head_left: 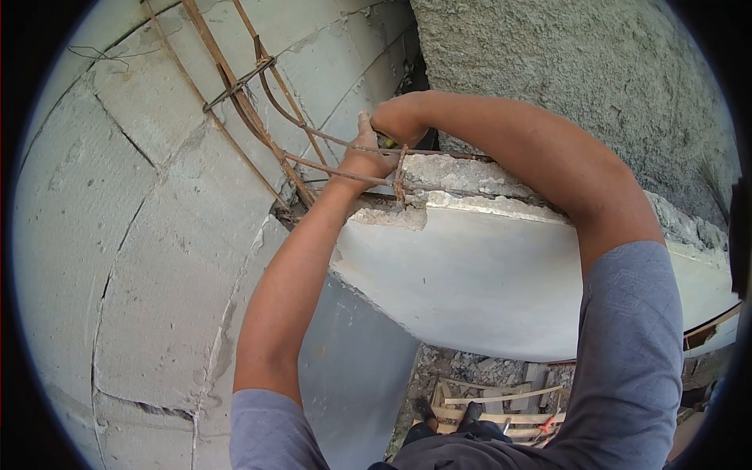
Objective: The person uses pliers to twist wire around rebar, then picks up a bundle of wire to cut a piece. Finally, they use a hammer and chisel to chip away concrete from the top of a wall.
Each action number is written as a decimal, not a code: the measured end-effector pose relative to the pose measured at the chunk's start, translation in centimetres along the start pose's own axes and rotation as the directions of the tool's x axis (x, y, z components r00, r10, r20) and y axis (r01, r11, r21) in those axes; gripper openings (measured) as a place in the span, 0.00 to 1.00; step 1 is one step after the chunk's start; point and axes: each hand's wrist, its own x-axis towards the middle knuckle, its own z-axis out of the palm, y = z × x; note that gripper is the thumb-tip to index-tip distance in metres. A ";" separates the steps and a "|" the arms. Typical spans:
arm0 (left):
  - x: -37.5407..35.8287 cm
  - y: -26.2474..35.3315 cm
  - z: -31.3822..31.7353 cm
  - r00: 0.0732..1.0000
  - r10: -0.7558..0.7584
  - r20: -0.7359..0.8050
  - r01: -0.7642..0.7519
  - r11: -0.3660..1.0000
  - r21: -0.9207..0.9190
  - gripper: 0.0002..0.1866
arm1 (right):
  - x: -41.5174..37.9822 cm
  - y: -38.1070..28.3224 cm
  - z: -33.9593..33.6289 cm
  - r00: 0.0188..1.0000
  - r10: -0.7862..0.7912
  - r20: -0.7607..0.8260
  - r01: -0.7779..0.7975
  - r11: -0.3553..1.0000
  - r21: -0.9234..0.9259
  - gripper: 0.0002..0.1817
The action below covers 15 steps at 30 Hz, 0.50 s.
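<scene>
My left hand (368,158) reaches in among rusty steel bars (333,169) at the broken end of the wall top. Its thumb points up, and the closed fingers are mostly hidden. Bent sharply at the wrist, my right hand (401,119) is closed just above and beside the left. Between the two hands shows a small yellow-green thing (387,142), too covered to name. A thin tie bar (401,176) stands upright by my left hand, crossing the horizontal bars that run into the rough concrete (462,172).
Longer vertical bars (227,86), tied together, rise at the upper left against a block wall (157,258). Rough grey plaster (572,70) covers the wall behind. A white wall panel (486,274) lies before me. Far below are wooden slats (501,398), rubble and my feet (470,415).
</scene>
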 end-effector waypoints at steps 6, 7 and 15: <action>4.2 -3.0 1.2 0.994 0.034 0.106 -0.022 0.993 -0.114 0.22 | -3.2 1.8 -1.1 0.986 0.047 -0.159 -0.056 0.997 -0.053 0.26; 4.3 -2.4 0.2 0.976 -0.078 0.205 0.121 0.971 -0.208 0.19 | -3.3 3.1 0.0 0.957 -0.027 -0.290 -0.016 0.989 -0.147 0.28; 3.3 0.3 -1.2 0.941 -0.053 0.335 0.130 0.969 -0.211 0.18 | -2.5 4.3 1.7 0.988 0.046 -0.149 -0.078 0.974 -0.212 0.34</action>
